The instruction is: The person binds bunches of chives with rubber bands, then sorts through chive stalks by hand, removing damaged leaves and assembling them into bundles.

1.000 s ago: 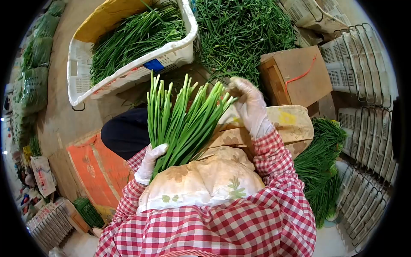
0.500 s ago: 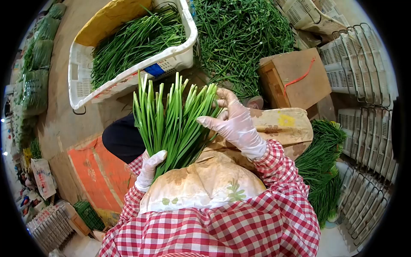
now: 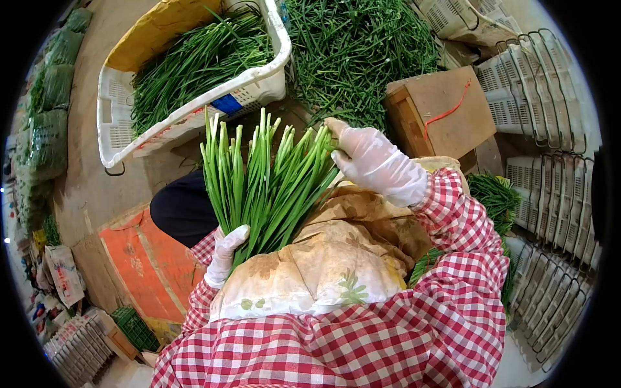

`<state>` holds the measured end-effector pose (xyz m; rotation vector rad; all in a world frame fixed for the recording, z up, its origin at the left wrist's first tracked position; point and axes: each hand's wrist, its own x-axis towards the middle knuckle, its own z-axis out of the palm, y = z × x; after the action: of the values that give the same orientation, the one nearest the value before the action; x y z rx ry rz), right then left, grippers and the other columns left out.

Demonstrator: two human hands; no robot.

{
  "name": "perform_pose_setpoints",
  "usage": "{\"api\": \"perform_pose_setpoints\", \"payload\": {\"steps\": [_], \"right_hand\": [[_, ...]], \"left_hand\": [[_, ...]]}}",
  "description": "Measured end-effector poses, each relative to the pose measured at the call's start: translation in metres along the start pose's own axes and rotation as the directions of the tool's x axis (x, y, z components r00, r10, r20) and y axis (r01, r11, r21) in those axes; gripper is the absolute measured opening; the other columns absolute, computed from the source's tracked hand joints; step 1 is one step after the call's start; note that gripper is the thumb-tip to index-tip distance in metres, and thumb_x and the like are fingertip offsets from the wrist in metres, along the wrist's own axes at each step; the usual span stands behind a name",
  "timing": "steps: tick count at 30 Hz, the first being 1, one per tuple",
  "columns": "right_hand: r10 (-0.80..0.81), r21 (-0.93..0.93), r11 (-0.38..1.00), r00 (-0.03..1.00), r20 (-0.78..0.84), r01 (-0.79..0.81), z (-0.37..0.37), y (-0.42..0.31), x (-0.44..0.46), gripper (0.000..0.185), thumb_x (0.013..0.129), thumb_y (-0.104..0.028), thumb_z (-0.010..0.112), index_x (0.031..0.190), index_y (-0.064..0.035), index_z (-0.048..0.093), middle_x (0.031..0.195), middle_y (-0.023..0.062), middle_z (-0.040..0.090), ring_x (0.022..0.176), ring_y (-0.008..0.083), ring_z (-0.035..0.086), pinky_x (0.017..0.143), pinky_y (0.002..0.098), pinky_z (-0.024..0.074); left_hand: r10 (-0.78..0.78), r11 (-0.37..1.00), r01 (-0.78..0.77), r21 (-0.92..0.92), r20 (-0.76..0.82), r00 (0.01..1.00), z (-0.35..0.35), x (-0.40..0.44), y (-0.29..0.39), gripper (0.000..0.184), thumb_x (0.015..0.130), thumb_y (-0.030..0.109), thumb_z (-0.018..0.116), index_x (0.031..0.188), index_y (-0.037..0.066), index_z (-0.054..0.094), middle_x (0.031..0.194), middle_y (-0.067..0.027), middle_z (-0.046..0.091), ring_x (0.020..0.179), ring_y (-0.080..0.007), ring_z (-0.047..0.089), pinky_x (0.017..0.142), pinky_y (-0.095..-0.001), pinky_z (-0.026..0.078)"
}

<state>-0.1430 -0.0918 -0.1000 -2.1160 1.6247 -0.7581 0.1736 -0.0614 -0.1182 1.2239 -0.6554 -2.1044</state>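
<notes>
A fanned-out bunch of garlic chives stands over my lap, its pale cut ends pointing away from me. My left hand, in a thin translucent glove, is wrapped round the lower leafy part with the thumb across the front. At the upper right edge of the bunch, my gloved right hand has thumb and fingertips closed around the stalk ends there. Part of the left fingers is hidden behind the leaves. Beneath the bunch a stained cloth apron covers my lap.
Ahead on the left is a white plastic crate holding more chives. A heap of loose greens lies beside it. Right of that stands a wooden box with a red string. White crates line the right side, near more chives.
My right hand has turned and its fingers have drawn together at the right edge of the bunch, with the elbow swung outward. My left hand keeps its hold.
</notes>
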Motion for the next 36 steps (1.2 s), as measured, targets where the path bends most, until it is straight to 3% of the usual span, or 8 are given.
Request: {"api": "perform_pose_setpoints", "payload": {"steps": [12,20,21,22,25,29,32,36], "right_hand": [[-0.251,-0.339,0.903,0.964,0.085,0.265,-0.029,0.022,0.026,0.009,0.080,0.001,0.051,0.088,-0.0014,0.051,0.067,0.0137,0.054,0.063,0.0297,0.060,0.053,0.0359,0.0506],[-0.278,-0.860,0.348,0.835,-0.475,-0.373,-0.090,0.075,0.099,0.047,0.083,-0.016,0.062,0.122,0.0047,0.046,0.103,0.0169,0.058,0.095,0.0244,0.060,0.076,0.0343,0.0542],[0.120,-0.499,0.844,0.975,-0.185,-0.198,-0.084,0.050,0.095,0.058,0.081,-0.024,0.066,0.128,-0.0011,0.043,0.124,0.0177,0.045,0.114,0.0269,0.046,0.093,0.0398,0.0403],[0.486,0.063,0.864,0.860,0.153,-0.500,-0.078,0.019,0.093,0.069,0.079,-0.033,0.069,0.135,-0.0068,0.040,0.145,0.0185,0.032,0.133,0.0295,0.033,0.111,0.0454,0.0263],[0.168,0.321,0.772,0.663,0.730,-0.549,-0.037,0.002,0.080,0.042,0.069,-0.028,0.075,0.104,-0.0079,0.064,0.147,0.0180,0.029,0.136,0.0366,0.024,0.109,0.0531,0.0234],[0.038,0.571,0.547,0.699,0.714,-0.613,-0.001,0.006,0.069,0.027,0.069,-0.015,0.074,0.094,-0.0065,0.068,0.140,0.0194,0.041,0.131,0.0336,0.035,0.108,0.0531,0.0246],[0.174,0.469,0.658,0.725,0.666,-0.589,-0.001,-0.004,0.069,0.017,0.073,-0.016,0.070,0.088,-0.0069,0.068,0.132,0.0146,0.051,0.126,0.0300,0.044,0.109,0.0493,0.0257],[0.005,-0.458,0.888,0.997,-0.076,-0.039,-0.029,-0.011,0.078,0.006,0.079,-0.014,0.064,0.084,-0.0103,0.064,0.114,0.0044,0.064,0.110,0.0242,0.056,0.107,0.0436,0.0305]], "left_hand": [[0.076,0.991,-0.073,0.114,-0.020,0.997,-0.011,0.000,-0.015,0.038,0.079,0.009,0.066,0.115,0.002,0.056,0.103,-0.0074,0.064,0.086,-0.0161,0.062,0.079,-0.0303,0.051],[0.093,0.995,-0.093,0.039,-0.008,0.996,-0.015,0.000,-0.013,0.043,0.078,0.011,0.068,0.118,0.002,0.055,0.106,-0.0080,0.063,0.091,-0.0177,0.062,0.082,-0.0314,0.051],[0.114,0.992,-0.114,0.053,-0.005,0.993,-0.016,0.000,-0.014,0.044,0.077,0.010,0.067,0.118,0.001,0.054,0.107,-0.0085,0.062,0.091,-0.0180,0.062,0.083,-0.0317,0.050],[0.127,0.990,-0.127,0.069,-0.002,0.992,-0.019,-0.001,-0.016,0.045,0.077,0.010,0.067,0.119,0.001,0.054,0.108,-0.0089,0.062,0.092,-0.0183,0.062,0.083,-0.0321,0.050],[0.116,0.993,-0.116,0.017,0.002,0.993,-0.016,-0.003,-0.018,0.046,0.077,0.009,0.066,0.121,0.001,0.052,0.109,-0.0095,0.062,0.094,-0.0187,0.061,0.084,-0.0323,0.050],[0.105,0.994,-0.105,0.022,-0.011,0.994,-0.002,-0.007,-0.006,0.047,0.077,0.010,0.066,0.121,0.001,0.052,0.109,-0.0094,0.062,0.094,-0.0190,0.061,0.084,-0.0325,0.050],[0.098,0.995,-0.097,0.030,-0.014,0.995,0.002,-0.007,-0.002,0.049,0.077,0.014,0.067,0.121,0.001,0.051,0.108,-0.0097,0.061,0.093,-0.0193,0.062,0.083,-0.0322,0.051],[0.073,0.997,-0.073,0.013,-0.049,0.996,0.005,-0.009,-0.001,0.053,0.077,0.017,0.067,0.123,0.000,0.048,0.107,-0.0108,0.061,0.089,-0.0197,0.062,0.079,-0.0327,0.053]]}}
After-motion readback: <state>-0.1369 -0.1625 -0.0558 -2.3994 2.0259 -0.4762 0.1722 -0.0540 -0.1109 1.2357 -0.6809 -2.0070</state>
